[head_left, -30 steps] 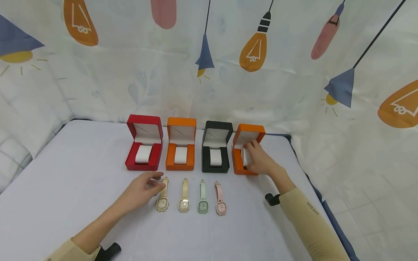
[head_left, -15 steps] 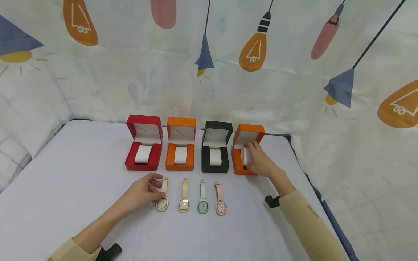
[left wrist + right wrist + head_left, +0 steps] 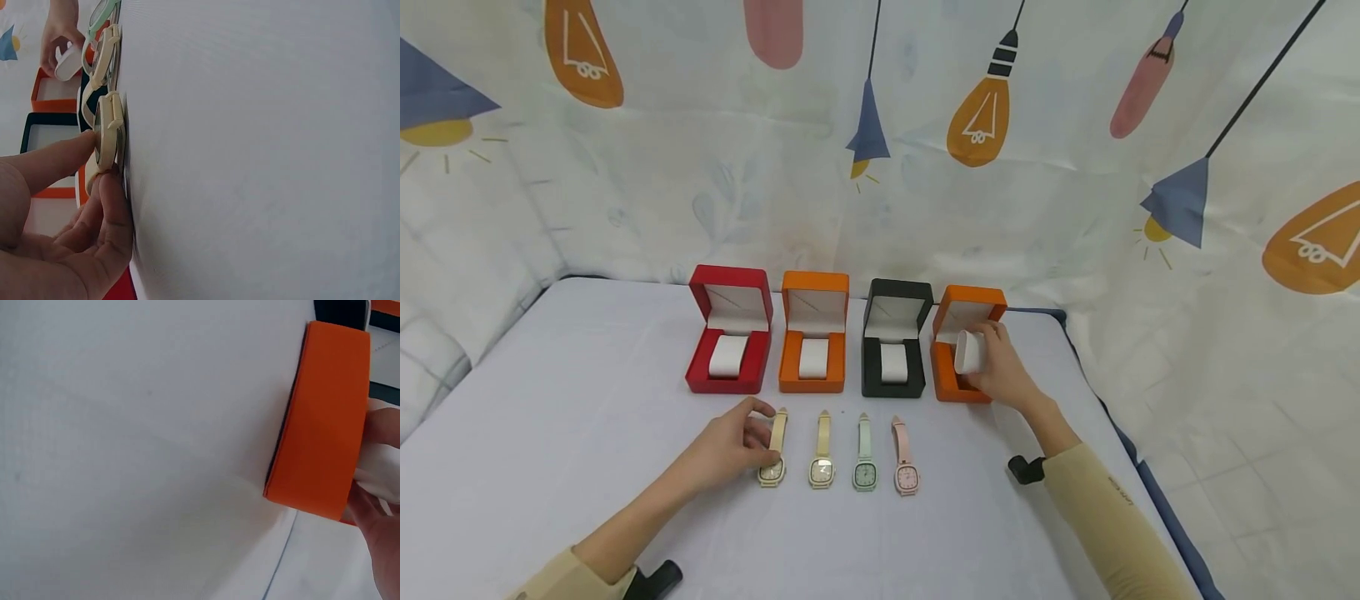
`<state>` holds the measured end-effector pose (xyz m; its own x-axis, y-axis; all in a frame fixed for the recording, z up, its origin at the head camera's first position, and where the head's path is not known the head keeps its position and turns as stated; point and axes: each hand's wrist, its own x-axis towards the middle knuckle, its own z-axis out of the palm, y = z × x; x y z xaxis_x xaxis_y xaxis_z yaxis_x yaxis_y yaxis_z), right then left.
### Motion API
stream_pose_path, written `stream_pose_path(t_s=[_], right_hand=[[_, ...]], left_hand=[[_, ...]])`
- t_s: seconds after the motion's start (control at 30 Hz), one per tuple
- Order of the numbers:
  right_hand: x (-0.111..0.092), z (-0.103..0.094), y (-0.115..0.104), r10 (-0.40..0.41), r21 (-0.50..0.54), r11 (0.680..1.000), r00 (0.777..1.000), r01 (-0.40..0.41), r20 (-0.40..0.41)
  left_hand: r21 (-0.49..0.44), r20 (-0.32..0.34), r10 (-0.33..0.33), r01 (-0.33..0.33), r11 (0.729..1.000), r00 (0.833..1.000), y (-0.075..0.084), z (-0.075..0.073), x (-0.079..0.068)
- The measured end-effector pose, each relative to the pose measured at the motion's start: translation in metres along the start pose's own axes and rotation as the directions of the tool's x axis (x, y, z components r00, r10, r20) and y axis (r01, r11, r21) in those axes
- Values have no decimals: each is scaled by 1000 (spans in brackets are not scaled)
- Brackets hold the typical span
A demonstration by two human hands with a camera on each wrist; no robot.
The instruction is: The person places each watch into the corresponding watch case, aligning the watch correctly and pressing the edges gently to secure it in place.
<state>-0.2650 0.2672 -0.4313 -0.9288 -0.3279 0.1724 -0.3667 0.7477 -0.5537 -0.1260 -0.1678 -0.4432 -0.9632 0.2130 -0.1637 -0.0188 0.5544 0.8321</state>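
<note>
My left hand (image 3: pixel 730 446) pinches the leftmost cream-yellow wristwatch (image 3: pixel 771 476); in the left wrist view the thumb rests on its dial and the fingertips meet its side near the strap. That watch lies at the left end of a row with a second yellow watch (image 3: pixel 822 472), a mint green watch (image 3: pixel 865 475) and a pink watch (image 3: pixel 907 477). At the right, my right hand (image 3: pixel 1006 371) grips a white watch cushion (image 3: pixel 969 353), tilted and partly raised out of the rightmost orange watch box (image 3: pixel 976 294). Its fingers lie along the cushion's far side.
Left of that box stand a black box (image 3: pixel 901 289), another orange box (image 3: pixel 815 282) and a red box (image 3: pixel 730 277). All have raised lids and a white cushion inside. The white-covered table (image 3: pixel 602 375) meets a printed curtain (image 3: pixel 700 167) behind the boxes.
The white cushion has come up and tilted in my right hand. My left hand has moved down along the watch, its thumb going from the strap to the dial.
</note>
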Motion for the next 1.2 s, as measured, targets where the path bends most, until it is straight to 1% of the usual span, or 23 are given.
stream_pose_path(t_s=[0.1,0.2,0.27,0.47,0.63,0.77,0.9,1.07,1.2], right_hand=[[0,-3,2,35,91,995,999,-34,-11],[0,-6,3,76,161,984,997,-75,-2],[0,-7,3,101,184,978,995,-101,7],[-1,-8,2,140,204,969,990,-142,21],[-2,-8,3,172,230,957,985,-175,31],[-1,-7,6,204,249,945,978,-209,49],[-1,-6,8,229,261,935,971,-238,65],[-2,-7,8,215,289,931,975,-221,54],[-3,-8,6,210,312,925,976,-215,50]], left_hand=[[-10,10,-4,5,1000,1000,0,0,0],[-15,22,-10,11,1000,1000,0,-1,0],[-6,24,-23,23,1000,999,-1,0,0],[64,36,-21,19,998,999,-1,-1,0],[78,49,-27,23,997,998,1,-1,-1],[56,60,-29,26,998,998,2,-3,-1],[13,84,-22,21,1000,996,3,-5,-2],[-42,113,1,4,999,994,4,-7,-2],[-65,125,-9,17,998,992,4,-6,-3]])
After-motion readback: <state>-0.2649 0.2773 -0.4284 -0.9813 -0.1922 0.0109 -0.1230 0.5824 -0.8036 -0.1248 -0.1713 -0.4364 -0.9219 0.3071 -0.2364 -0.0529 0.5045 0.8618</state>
